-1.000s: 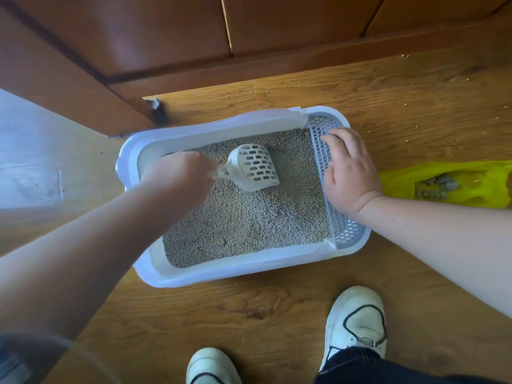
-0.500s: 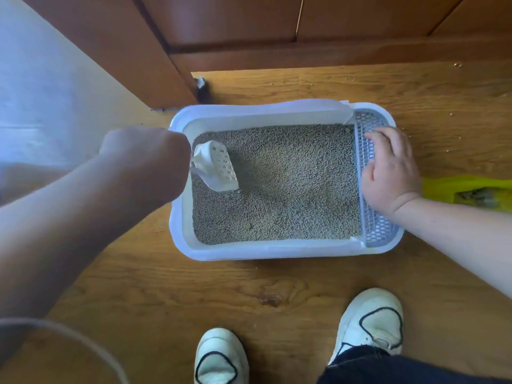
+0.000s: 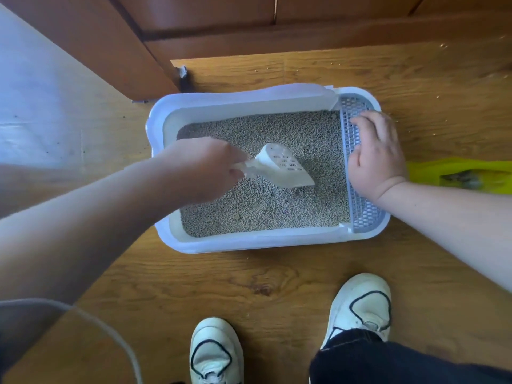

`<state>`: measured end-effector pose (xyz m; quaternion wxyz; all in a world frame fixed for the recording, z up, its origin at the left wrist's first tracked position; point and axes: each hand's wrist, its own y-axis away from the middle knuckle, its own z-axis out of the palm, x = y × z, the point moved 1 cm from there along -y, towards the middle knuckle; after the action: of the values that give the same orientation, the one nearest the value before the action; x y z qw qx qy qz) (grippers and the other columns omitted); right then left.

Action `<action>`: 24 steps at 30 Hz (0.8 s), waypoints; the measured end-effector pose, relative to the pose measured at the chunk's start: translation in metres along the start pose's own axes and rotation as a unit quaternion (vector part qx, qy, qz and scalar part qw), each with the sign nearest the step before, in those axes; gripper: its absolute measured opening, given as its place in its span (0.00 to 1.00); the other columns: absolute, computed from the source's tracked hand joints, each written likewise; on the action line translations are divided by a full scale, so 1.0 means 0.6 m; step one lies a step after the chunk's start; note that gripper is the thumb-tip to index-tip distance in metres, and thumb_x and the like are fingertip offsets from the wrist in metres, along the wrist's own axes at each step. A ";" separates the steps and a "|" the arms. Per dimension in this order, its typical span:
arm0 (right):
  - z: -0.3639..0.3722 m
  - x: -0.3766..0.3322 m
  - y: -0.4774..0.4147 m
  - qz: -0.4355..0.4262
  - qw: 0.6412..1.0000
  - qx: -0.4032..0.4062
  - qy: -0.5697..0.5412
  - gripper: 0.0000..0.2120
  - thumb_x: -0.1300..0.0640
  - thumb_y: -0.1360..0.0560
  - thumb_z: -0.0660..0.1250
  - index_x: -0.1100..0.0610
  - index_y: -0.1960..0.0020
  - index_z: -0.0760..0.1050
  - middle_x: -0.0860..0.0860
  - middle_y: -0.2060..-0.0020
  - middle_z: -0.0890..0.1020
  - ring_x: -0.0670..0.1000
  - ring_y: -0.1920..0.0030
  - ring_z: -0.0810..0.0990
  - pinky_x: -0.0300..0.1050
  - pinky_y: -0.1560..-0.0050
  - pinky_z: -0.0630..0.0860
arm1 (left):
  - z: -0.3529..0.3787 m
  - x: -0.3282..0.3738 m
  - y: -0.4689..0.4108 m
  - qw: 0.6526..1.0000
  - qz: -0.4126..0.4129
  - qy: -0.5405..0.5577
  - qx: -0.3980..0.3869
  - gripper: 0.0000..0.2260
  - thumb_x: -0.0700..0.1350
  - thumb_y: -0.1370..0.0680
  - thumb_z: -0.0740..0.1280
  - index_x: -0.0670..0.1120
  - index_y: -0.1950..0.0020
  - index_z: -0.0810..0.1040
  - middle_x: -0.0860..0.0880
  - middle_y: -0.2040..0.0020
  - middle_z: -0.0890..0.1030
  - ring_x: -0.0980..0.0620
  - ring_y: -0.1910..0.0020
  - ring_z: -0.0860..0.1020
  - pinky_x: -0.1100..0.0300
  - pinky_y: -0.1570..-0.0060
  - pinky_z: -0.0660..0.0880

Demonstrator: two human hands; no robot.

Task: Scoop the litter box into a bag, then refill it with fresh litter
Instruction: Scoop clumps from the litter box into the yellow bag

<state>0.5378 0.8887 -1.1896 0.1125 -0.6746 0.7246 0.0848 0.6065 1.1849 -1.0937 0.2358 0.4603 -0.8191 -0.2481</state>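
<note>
Grasping with the left grip (image 3: 205,169) the white scoop (image 3: 279,170), tilted on the litter (image 3: 277,214) at frame centre. Resting the right grip (image 3: 374,159), released and flat, on the litter box (image 3: 249,245) grate (image 3: 363,214), near the yellow bag (image 3: 454,173) at the right edge.

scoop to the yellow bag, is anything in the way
Yes: the right hand rests on the grey grate at the right end of the litter box, directly between the scoop and the yellow bag.
</note>
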 end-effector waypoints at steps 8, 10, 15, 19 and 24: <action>0.001 -0.004 -0.001 -0.009 1.000 0.014 -0.010 0.24 0.65 0.29 0.57 0.63 0.33 0.69 0.60 0.35 0.70 0.60 0.31 0.66 0.52 0.25 0.59 | -0.066 -0.054 0.031 0.980 -0.080 0.072 -0.166 0.00 0.46 0.21 0.64 0.51 0.51 0.74 0.45 0.68 0.82 0.52 0.78 0.77 0.59 0.74 0.76; 0.000 -0.004 -0.001 -0.014 1.000 0.018 -0.012 0.24 0.65 0.30 0.57 0.64 0.33 0.69 0.61 0.35 0.70 0.61 0.32 0.66 0.52 0.26 0.59 | -0.062 -0.063 0.028 0.983 -0.083 0.041 -0.156 0.04 0.46 0.20 0.63 0.48 0.51 0.77 0.48 0.69 0.83 0.54 0.76 0.79 0.61 0.71 0.76; -0.002 -0.005 -0.003 -0.018 0.999 0.031 -0.024 0.24 0.65 0.30 0.56 0.65 0.34 0.69 0.62 0.36 0.70 0.62 0.33 0.66 0.51 0.26 0.59 | -0.035 -0.065 0.026 0.974 -0.096 -0.065 -0.196 0.14 0.49 0.18 0.59 0.46 0.50 0.82 0.52 0.63 0.86 0.60 0.68 0.82 0.66 0.66 0.71; 0.001 -0.002 0.000 -0.023 0.999 0.038 -0.029 0.24 0.65 0.30 0.56 0.65 0.34 0.70 0.64 0.36 0.70 0.63 0.34 0.67 0.51 0.27 0.60 | -0.021 -0.065 0.025 0.967 -0.109 -0.061 -0.223 0.17 0.48 0.19 0.58 0.44 0.55 0.84 0.50 0.62 0.86 0.53 0.67 0.82 0.65 0.67 0.75; 0.004 0.000 0.001 -0.014 0.999 0.034 -0.029 0.24 0.65 0.29 0.57 0.64 0.34 0.69 0.64 0.35 0.70 0.62 0.33 0.66 0.49 0.26 0.58 | 0.000 -0.068 0.024 0.961 -0.109 0.011 -0.256 0.15 0.46 0.19 0.59 0.41 0.55 0.83 0.46 0.63 0.86 0.49 0.70 0.78 0.60 0.65 0.75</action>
<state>0.5370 0.8895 -1.1918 0.1571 -0.6776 0.7142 0.0780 0.6160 1.2271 -1.0912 0.3263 0.4739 -0.6706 -0.4682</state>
